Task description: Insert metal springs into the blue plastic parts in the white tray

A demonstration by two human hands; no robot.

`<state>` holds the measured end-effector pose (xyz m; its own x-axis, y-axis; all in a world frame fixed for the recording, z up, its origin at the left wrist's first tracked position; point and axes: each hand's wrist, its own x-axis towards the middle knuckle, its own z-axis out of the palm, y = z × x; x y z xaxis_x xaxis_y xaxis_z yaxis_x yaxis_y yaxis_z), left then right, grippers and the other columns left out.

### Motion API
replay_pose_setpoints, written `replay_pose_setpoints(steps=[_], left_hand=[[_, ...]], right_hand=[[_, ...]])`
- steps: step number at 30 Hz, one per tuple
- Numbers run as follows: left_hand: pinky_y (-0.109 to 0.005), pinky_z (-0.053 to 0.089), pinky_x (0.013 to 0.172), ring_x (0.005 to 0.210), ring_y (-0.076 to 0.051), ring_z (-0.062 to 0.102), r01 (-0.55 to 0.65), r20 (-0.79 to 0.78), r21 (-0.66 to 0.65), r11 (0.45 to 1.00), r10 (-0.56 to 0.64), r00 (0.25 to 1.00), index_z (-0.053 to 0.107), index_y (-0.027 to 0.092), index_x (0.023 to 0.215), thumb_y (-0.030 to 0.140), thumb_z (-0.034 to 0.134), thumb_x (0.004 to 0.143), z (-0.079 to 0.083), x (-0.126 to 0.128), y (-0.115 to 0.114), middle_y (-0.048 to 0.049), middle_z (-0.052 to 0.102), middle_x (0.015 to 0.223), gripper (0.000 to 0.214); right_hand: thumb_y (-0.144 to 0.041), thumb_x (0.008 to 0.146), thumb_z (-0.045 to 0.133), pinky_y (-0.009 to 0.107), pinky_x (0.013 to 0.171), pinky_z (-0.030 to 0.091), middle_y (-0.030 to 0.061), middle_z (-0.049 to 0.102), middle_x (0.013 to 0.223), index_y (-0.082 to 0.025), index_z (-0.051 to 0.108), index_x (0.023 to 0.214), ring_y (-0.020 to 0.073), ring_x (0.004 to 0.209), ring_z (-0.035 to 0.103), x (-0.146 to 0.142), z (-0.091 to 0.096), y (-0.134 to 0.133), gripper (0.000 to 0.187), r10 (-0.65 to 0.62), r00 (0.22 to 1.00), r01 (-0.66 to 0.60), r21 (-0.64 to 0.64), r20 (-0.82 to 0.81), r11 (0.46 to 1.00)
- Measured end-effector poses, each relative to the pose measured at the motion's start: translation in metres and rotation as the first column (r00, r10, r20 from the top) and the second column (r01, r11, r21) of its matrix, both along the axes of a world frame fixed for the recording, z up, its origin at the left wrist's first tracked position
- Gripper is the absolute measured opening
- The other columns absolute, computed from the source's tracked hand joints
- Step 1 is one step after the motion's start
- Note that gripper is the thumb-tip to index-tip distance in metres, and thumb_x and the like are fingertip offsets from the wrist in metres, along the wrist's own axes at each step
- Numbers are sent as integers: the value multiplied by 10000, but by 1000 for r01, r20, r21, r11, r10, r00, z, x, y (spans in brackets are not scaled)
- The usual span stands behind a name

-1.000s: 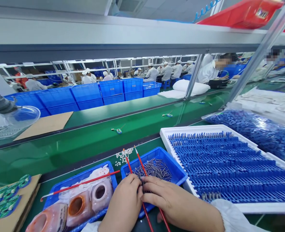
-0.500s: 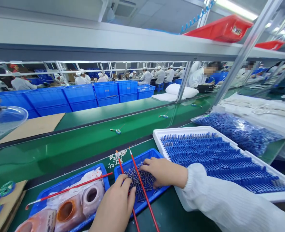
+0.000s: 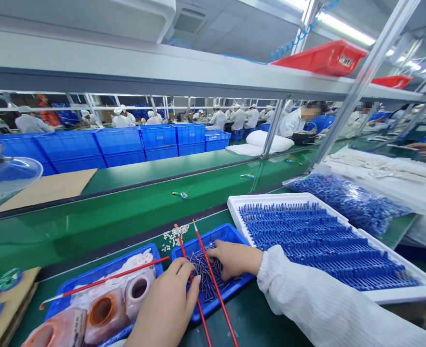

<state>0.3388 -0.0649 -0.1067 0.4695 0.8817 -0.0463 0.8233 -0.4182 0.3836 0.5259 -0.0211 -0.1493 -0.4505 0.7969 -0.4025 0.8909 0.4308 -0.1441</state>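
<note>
My right hand is in a blue tray, its fingers bent down into a heap of small dark spring-like metal parts. Those fingertips are partly hidden, and I cannot make out what they pinch. Over the tray's left edge my left hand is curled, thumb and forefinger close together by the parts; anything between them is too small to name. Two red-handled brushes lie across the tray: one brush passes beside my right fingers, the other brush runs under my left fingertips.
Left of my hands, a blue tray carries stained bottles and another red brush. Small white pieces lie behind. At right stand a white foam tray of blue parts and a bag. A green conveyor runs beyond.
My right hand has shifted slightly left and deeper into the heap, its fingers more curled. My left hand has barely moved. A small circuit piece on the conveyor has slid right.
</note>
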Motion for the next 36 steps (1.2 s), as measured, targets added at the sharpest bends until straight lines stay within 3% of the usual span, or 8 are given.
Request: replay_pose_setpoints(steps=[9,12,15,18,21,29,33,36], left_hand=[[-447,363,990,1136,-254,514,28,341,-173,984,33,939,649,246,897,287,470,803,1,-8,0,-61,563,1234,206],[-437,306,1035,1234,-240,419,61,556,-356,932,159,816,635,272,945,350,517,782,3,-12,-1,-34,499,1312,216],[-385,313,1038,1230,-214,427,130,699,-581,803,412,585,623,244,987,360,567,756,9,-8,-3,-48,566,1242,265],[-353,363,1000,1203,-216,455,240,671,-740,628,667,324,641,189,947,290,566,758,17,6,-3,-84,591,1204,227],[-361,359,993,1174,-225,479,289,545,-825,486,819,177,626,144,959,261,505,798,23,24,4,-126,561,1217,233],[-406,413,879,1071,-227,508,266,411,-888,376,907,88,544,122,1050,345,464,867,16,69,44,-114,530,1192,299],[-394,476,740,882,-203,578,367,345,-881,299,936,67,538,146,1067,391,452,880,14,90,53,-84,581,1058,319],[-376,500,683,790,-182,596,481,353,-822,306,936,9,550,149,1050,382,454,884,15,100,55,-62,603,959,301]], right_hand=[[-38,924,665,386,829,474,34,537,935,-98,592,1006,227,886,541,13,6,6,126,59,988,-60,-1,-142,998],[-42,960,630,368,800,497,28,553,897,-93,603,981,207,826,568,21,9,9,62,20,981,-25,-22,-195,999],[-46,989,597,294,686,539,10,557,815,-82,594,989,163,675,586,28,13,12,37,-40,970,21,-79,-241,997],[-47,996,590,248,619,546,6,555,797,-76,588,981,142,614,582,35,19,15,33,-83,956,50,-121,-281,991],[-38,988,598,249,622,548,3,558,786,-75,590,977,146,623,587,38,26,19,39,-93,945,51,-139,-313,989],[27,955,597,224,590,543,3,554,805,-73,586,973,137,610,580,40,68,18,102,-79,945,61,-66,-319,996],[39,927,621,266,659,539,1,555,816,-82,596,964,158,673,582,34,95,17,130,-21,954,31,29,-298,999],[35,910,642,287,686,533,-2,555,810,-88,606,929,170,701,580,25,104,19,129,29,964,-8,79,-265,997]])
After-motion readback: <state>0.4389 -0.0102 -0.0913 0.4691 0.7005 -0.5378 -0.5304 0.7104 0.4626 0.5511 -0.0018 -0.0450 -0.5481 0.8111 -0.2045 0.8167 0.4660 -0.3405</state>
